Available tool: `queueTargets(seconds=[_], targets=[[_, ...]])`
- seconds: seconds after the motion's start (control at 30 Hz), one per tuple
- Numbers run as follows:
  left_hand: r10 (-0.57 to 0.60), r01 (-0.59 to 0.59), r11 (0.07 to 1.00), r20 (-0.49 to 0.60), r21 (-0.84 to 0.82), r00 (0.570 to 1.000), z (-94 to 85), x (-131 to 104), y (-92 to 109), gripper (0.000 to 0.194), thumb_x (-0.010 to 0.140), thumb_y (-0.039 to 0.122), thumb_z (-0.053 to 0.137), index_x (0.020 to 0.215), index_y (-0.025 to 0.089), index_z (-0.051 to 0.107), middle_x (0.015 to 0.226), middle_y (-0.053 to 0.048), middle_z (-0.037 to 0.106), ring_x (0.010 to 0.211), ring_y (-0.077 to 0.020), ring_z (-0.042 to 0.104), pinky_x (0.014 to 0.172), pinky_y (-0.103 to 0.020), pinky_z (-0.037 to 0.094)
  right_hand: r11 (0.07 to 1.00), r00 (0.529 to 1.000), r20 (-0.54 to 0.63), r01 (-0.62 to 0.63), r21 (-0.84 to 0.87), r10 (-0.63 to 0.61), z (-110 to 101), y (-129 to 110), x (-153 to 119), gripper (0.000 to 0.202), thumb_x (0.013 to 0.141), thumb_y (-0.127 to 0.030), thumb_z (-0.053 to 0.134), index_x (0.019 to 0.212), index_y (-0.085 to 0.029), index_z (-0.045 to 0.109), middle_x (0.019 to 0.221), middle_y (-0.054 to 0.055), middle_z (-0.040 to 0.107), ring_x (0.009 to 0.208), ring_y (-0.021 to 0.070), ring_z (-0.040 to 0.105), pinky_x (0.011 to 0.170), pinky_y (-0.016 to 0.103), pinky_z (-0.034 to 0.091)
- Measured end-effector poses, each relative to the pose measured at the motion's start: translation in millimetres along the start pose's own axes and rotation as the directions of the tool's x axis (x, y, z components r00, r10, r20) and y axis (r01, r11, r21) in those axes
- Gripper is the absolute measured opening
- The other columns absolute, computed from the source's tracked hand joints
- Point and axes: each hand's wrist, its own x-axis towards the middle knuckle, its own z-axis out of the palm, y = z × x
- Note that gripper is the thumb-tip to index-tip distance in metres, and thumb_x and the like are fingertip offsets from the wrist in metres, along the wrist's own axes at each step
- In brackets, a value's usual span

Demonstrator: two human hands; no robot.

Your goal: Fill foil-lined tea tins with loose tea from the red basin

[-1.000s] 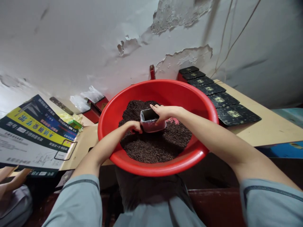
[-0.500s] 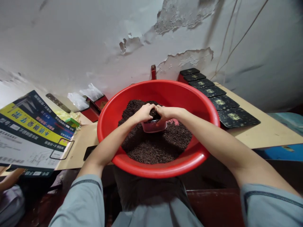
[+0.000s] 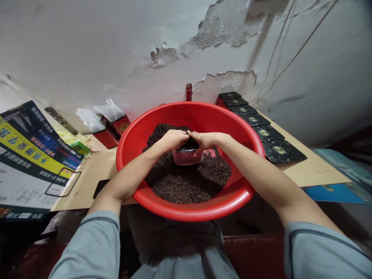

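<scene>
Compared with the frame one second earlier, the left hand [image 3: 176,137] has moved from beside the container's left wall to above its mouth, where its fingertips meet those of the right hand [image 3: 203,140]; the right hand keeps its place at the other end. The container [image 3: 187,158], clear-walled and tinted pink, sits near the middle of the red basin [image 3: 188,215], set among dark, grain-like material [image 3: 186,190]. It lies directly below the fingers, with its near wall facing the wearer; its longer visible side runs from left to right, roughly across the two forearms, though the hands cover much of the rim and the true long axis cannot be confirmed. Both hands are close to it: the right clasps the right end, its thumb lowered against the near wall and its other fingers reaching across the opening, while the left arches over the left part of the rim. The left fingers are bent and held together; whether they pinch any grains cannot be told, since their undersides are hidden. Dark material shows in the mouth, between the hands. A patch of pink pieces [image 3: 211,152] lies just right of the container, beyond the right thumb, partly covered by the right hand.
</scene>
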Motion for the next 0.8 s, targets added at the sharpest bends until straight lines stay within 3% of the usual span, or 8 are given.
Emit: queueTargets(seconds=[0.2, 0.27, 0.37, 0.43, 0.6, 0.7, 0.77, 0.8], targets=[[-0.139, 0.141, 0.989, -0.05, 0.047, 0.989, -1.9, -9.7, -15.4, 0.027, 0.097, 0.03, 0.05, 0.106, 0.019, 0.074, 0.106, -0.01, 0.075, 0.096, -0.0252, 0.07, 0.075, -0.031, 0.051, 0.997, 0.997, -0.066, -0.03, -0.066, 0.026, -16.4, -11.0, -13.7, 0.122, 0.066, -0.055, 0.083, 0.161, -0.009, 0.022, 0.163, 0.018, 0.03, 0.149, 0.0324, 0.034, 0.123, 0.041, 0.032], [-0.178, 0.179, 0.983, -0.034, 0.037, 0.984, 1.0, -12.7, -21.5, 0.026, 0.096, 0.03, 0.051, 0.104, 0.02, 0.074, 0.106, -0.01, 0.075, 0.098, -0.0252, 0.07, 0.076, -0.03, 0.051, 0.99, 0.983, -0.182, -0.061, -0.123, 0.038, -25.0, -23.4, -22.4, 0.094, 0.08, -0.055, 0.072, 0.156, -0.013, 0.037, 0.161, 0.015, 0.037, 0.147, 0.0315, 0.038, 0.122, 0.044, 0.034], [-0.228, 0.228, 0.973, 0.003, 0.017, 0.974, 5.2, -14.9, -26.2, 0.027, 0.095, 0.034, 0.054, 0.108, 0.022, 0.074, 0.109, -0.01, 0.075, 0.101, -0.0257, 0.07, 0.081, -0.031, 0.051, 0.968, 0.928, -0.371, -0.12, -0.221, 0.031, -31.0, -48.8, -34.4, 0.052, 0.103, -0.046, 0.034, 0.133, -0.016, 0.064, 0.14, 0.014, 0.061, 0.133, 0.0294, 0.054, 0.115, 0.045, 0.041], [-0.243, 0.243, 0.97, 0.017, 0.009, 0.97, 6.2, -15.0, -25.1, 0.028, 0.095, 0.035, 0.054, 0.111, 0.021, 0.073, 0.111, -0.012, 0.074, 0.102, -0.0266, 0.07, 0.083, -0.033, 0.052, 0.93, 0.901, -0.432, -0.197, -0.311, 0.046, -28.5, -64.5, -37.5, 0.054, 0.105, -0.036, 0.024, 0.119, -0.015, 0.071, 0.121, 0.016, 0.069, 0.119, 0.0305, 0.061, 0.104, 0.046, 0.047], [-0.203, 0.203, 0.979, 0.028, 0.013, 0.979, 2.4, -15.1, -16.6, 0.031, 0.093, 0.034, 0.055, 0.116, 0.021, 0.072, 0.114, -0.013, 0.073, 0.103, -0.0269, 0.069, 0.084, -0.032, 0.053, 0.822, 0.93, -0.358, -0.269, -0.501, 0.086, -20.5, -93.0, -40.1, 0.038, 0.091, -0.02, 0.049, 0.123, -0.016, 0.07, 0.123, 0.02, 0.064, 0.117, 0.0368, 0.057, 0.088, 0.047, 0.05], [-0.194, 0.194, 0.981, 0.059, -0.004, 0.979, 0.7, -15.8, -15.6, 0.032, 0.091, 0.033, 0.058, 0.118, 0.022, 0.072, 0.116, -0.011, 0.073, 0.105, -0.0268, 0.069, 0.084, -0.032, 0.053, 0.817, 0.878, -0.449, -0.378, -0.436, 0.167, -13.7, -126.6, -69.6, 0.04, 0.096, -0.03, 0.041, 0.114, -0.018, 0.074, 0.116, 0.02, 0.066, 0.107, 0.0366, 0.062, 0.081, 0.047, 0.052], [-0.189, 0.191, 0.981, 0.073, -0.022, 0.979, 0.6, -15.9, -16.1, 0.032, 0.09, 0.031, 0.059, 0.117, 0.023, 0.073, 0.116, -0.011, 0.073, 0.105, -0.0268, 0.069, 0.084, -0.032, 0.053, 0.843, 0.823, -0.529, -0.424, -0.333, 0.205, 6.2, -161.5, -103.3, 0.053, 0.102, -0.039, 0.025, 0.113, -0.019, 0.074, 0.109, 0.02, 0.069, 0.094, 0.0346, 0.066, 0.077, 0.049, 0.051], [-0.187, 0.19, 0.981, 0.074, -0.034, 0.98, 0.6, -15.9, -16.3, 0.031, 0.09, 0.031, 0.06, 0.117, 0.023, 0.074, 0.116, -0.011, 0.073, 0.104, -0.027, 0.069, 0.084, -0.032, 0.053, 0.861, 0.828, -0.516, -0.412, -0.298, 0.218, 23.0, -180.2, -120.6, 0.058, 0.103, -0.044, 0.02, 0.109, -0.021, 0.073, 0.103, 0.018, 0.07, 0.091, 0.033, 0.067, 0.076, 0.048, 0.051]])
